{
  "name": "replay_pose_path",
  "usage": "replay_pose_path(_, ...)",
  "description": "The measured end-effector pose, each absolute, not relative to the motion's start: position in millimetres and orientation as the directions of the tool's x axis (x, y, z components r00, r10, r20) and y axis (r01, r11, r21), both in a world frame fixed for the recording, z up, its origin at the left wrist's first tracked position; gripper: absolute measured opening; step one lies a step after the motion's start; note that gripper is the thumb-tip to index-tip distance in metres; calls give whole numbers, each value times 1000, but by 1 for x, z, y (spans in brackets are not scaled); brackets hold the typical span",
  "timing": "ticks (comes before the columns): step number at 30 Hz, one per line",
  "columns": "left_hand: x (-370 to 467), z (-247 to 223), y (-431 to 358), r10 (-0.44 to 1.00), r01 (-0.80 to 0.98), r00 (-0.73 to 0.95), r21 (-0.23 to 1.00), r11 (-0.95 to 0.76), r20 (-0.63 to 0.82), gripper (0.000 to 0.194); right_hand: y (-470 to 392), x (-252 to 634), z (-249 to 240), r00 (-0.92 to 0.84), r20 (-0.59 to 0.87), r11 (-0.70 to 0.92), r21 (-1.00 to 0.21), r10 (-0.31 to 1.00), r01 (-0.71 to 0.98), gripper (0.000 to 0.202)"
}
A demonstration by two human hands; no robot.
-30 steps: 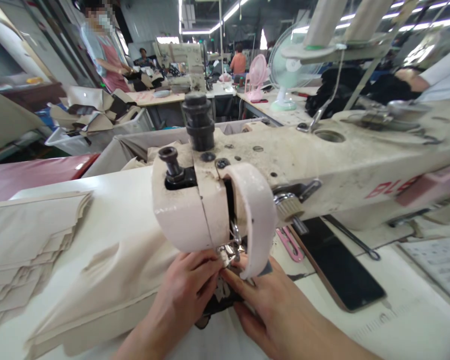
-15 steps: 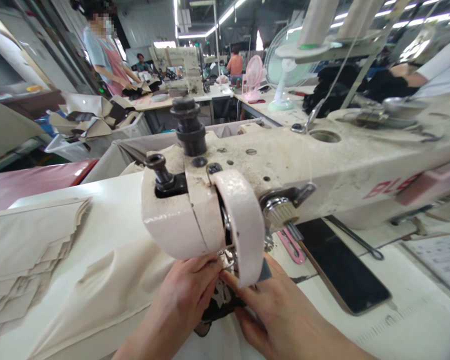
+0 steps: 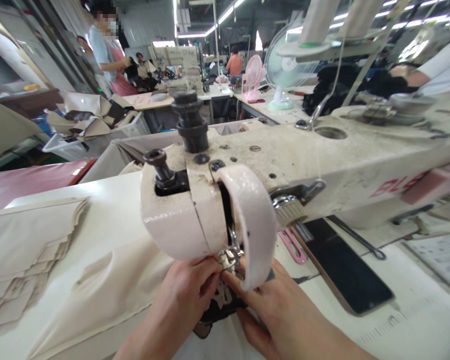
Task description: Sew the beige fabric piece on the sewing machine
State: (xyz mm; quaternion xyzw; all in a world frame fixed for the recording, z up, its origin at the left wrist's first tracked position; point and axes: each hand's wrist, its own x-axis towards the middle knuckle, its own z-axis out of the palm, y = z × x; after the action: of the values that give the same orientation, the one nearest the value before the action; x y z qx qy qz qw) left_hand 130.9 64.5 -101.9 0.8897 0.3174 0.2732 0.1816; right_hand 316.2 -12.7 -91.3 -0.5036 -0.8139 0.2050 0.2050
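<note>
Dark fabric piece lies low in the middle of the frame, on the worktop right under the head of the sewing machine, with both of my hands on it. My left hand sits on its left side, fingers curled and pinched together close against the needle and presser-foot area; whether they grip thread or a fold of the fabric I cannot tell, the machine's cream face cover hides the tips. My right hand lies flatter on the right side, index finger stretched toward the same spot, pressing the piece down rather than clasping it.

Against the pictures from a second ago, both hands hold nearly the same pose; only the view has swung slightly, so the machine head sits a bit lower and nearer. I read that as fine positioning at the needle going on, not feeding.

Further out, a cream cloth drapes to the left, and a stack of cut beige pieces lies at the left edge. A pink snipper and a dark phone lie to the right. Other people stand at tables in the upper left.
</note>
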Motion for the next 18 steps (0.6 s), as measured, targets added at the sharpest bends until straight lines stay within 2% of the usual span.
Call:
replay_pose_path(6,133,-105,61,655,501,588,421,-756,475,18,-15,324,-98,-271,243,363,-670,931,647,52)
replay_pose_path(18,133,-109,60,596,515,557,323,-794,578,18,-14,324,-101,-256,248,356,-672,934,649,49)
